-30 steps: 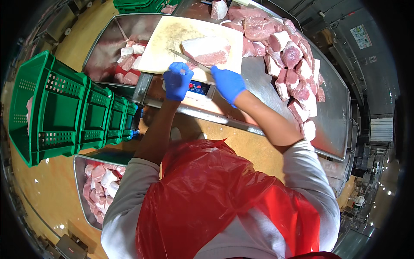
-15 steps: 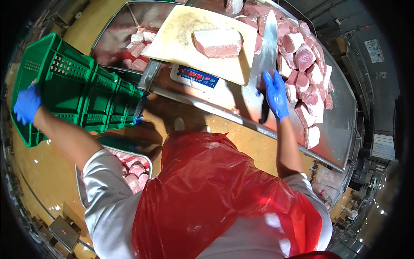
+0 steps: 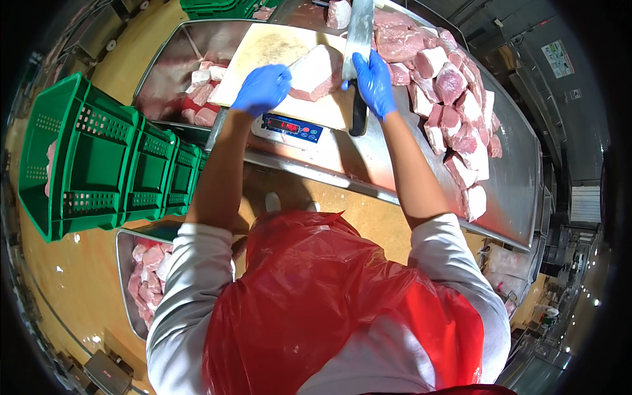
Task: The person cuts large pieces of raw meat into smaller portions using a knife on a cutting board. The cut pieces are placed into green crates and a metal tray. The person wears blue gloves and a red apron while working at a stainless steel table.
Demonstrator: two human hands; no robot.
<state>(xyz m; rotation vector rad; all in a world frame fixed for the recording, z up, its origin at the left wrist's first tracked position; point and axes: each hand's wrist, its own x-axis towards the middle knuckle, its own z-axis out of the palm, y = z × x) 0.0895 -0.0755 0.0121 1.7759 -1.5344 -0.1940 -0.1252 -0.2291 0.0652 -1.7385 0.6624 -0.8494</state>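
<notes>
Head: right hand [image 3: 374,85] pinching one knife [image 3: 359,36]; left hand [image 3: 263,91], fingers curled, beside one loin [image 3: 318,72].

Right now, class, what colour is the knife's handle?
The handle is black; it shows best in the head view.

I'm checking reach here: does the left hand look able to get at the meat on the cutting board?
Probably yes: the left hand is at the left edge of the meat, nothing visible between them; the knife, in the right hand, is on the other side.
</notes>
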